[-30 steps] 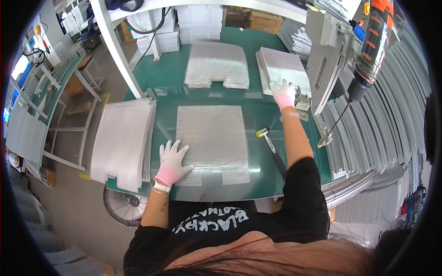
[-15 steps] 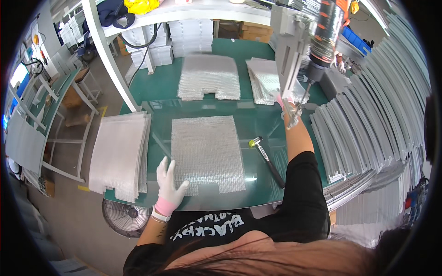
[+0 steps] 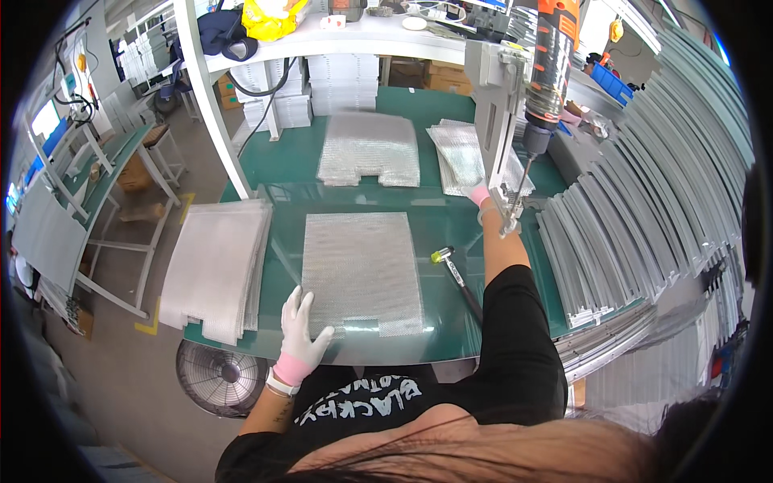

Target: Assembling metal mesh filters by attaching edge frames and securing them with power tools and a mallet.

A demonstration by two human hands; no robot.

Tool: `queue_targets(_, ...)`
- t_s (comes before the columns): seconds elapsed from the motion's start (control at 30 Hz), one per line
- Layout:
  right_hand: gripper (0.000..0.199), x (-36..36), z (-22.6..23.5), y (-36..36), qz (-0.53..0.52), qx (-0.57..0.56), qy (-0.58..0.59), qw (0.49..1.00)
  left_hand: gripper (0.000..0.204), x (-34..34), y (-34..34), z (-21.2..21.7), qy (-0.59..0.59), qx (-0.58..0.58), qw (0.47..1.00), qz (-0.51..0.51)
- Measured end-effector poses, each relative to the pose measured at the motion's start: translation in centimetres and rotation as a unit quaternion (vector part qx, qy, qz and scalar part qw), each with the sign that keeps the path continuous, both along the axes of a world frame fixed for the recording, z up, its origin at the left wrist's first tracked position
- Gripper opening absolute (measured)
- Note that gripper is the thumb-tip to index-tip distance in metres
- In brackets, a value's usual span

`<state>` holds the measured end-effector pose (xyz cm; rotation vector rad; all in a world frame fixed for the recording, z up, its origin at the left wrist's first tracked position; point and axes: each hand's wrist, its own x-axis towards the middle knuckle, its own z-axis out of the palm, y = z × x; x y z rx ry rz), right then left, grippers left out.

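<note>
My left hand (image 3: 302, 334), in a white glove with a pink cuff, has its fingers spread at the lower left corner of a silvery mesh sheet (image 3: 362, 270). That sheet lies flat on the green table (image 3: 282, 322). Away to the far right, my right hand (image 3: 477, 193) reaches to the near edge of a fanned stack of mesh sheets (image 3: 459, 153). Its fingers blend into the pale sheets, so their grip is unclear. A hammer (image 3: 457, 278) with a yellow-green head rests between the middle sheet and my right forearm.
An orange-and-black power driver (image 3: 551, 68) hangs on a metal stand (image 3: 495, 105) close to my right arm. Notched mesh sheets (image 3: 370, 149) lie at the back, another stack (image 3: 213, 270) at left. Rows of grey panels (image 3: 636, 209) line the right side. A fan (image 3: 225, 378) stands below.
My right hand has shifted a little left and nearer along the fanned stack. My left hand stays spread by the middle sheet's corner. The whole view has tilted slightly.
</note>
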<state>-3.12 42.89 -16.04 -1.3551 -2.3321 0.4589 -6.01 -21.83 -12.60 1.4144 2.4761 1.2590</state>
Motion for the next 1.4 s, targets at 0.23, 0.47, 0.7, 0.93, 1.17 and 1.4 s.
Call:
queue_targets(0.23, 0.069, 6.1, 1.9, 0.1, 0.0, 0.12, 0.136, 0.983, 0.073, 0.0, -0.7, -0.1, -0.029, -0.003, 1.0, -0.003)
queue_targets(0.47, 0.045, 8.8, 7.0, -18.3, 0.084, 0.034, 0.474, 0.876, 0.071, -0.3, 3.2, 0.4, -0.157, -0.013, 0.975, -0.159)
queue_targets(0.7, 0.096, 12.4, 6.1, -45.3, 0.309, 0.035, 0.24, 0.92, 0.049, 4.7, 8.1, 4.1, -0.506, 0.321, 0.8, 0.002)
queue_targets(0.93, 0.085, 15.8, 9.1, -41.3, 0.158, -0.118, 0.122, 0.973, 0.048, -3.6, 2.2, 1.0, -0.48, 0.277, 0.832, -0.014)
queue_targets(1.17, 0.085, 14.1, 5.2, -41.6, 0.152, -0.073, 0.08, 0.982, 0.075, -3.6, 2.7, -1.5, 0.021, -0.073, 0.995, 0.069)
queue_targets(1.4, 0.077, 13.1, 1.6, -40.9, 0.13, -0.09, -0.01, 0.987, 0.072, -3.7, 3.6, -2.4, 0.028, -0.197, 0.976, 0.09)
